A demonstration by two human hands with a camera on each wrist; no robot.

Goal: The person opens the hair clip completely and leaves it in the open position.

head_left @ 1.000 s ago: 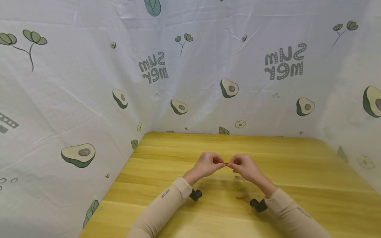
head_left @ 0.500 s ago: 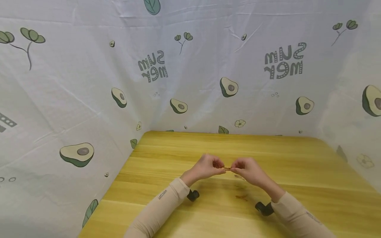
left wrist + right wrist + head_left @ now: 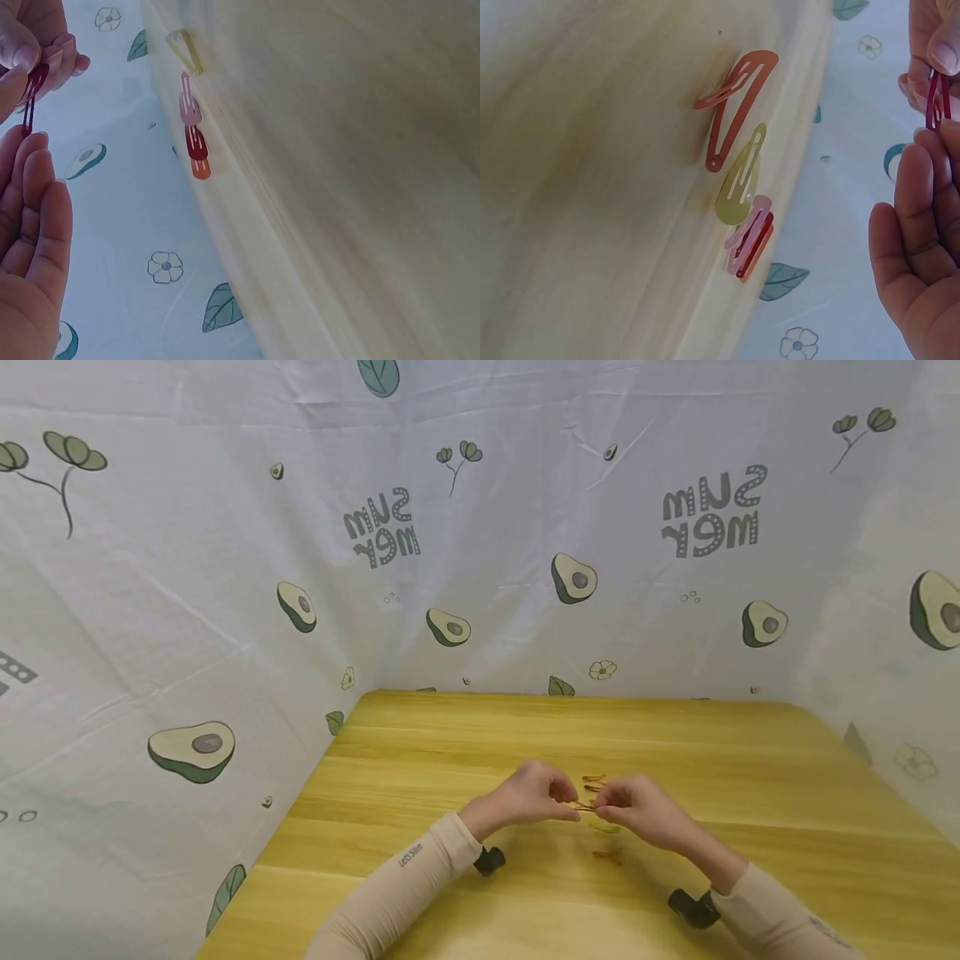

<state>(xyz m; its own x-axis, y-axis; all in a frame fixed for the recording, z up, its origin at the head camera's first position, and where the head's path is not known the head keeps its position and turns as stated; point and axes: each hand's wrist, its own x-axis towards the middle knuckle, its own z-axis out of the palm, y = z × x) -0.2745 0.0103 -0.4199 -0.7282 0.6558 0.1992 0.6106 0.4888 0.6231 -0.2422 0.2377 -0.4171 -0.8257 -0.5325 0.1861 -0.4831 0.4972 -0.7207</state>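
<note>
Between both hands is a dark red snap hair clip (image 3: 938, 101), which shows as narrow strips with gaps between them. My left hand (image 3: 531, 793) pinches one end and my right hand (image 3: 637, 806) the other, a little above the table. Beside and below the hands lies a row of snap hair clips. Nearest the person is an orange-brown clip (image 3: 739, 112) with its prong bent out from its frame. Beyond it come a yellow clip (image 3: 741, 180), a pink clip (image 3: 190, 110), a red clip (image 3: 196, 142) and an orange clip (image 3: 201, 169).
The clips lie on a yellow wood-grain table (image 3: 435, 735). White sheeting (image 3: 510, 527) printed with avocados hangs behind the table and at both sides. A black wrist device (image 3: 490, 860) is below the left wrist, and another black device (image 3: 693, 908) is below the right.
Both hands have moved towards the person and slightly right, still pinching the dark red hair clip. Clips at the far end of the row, hidden before, now show beyond the fingers.
</note>
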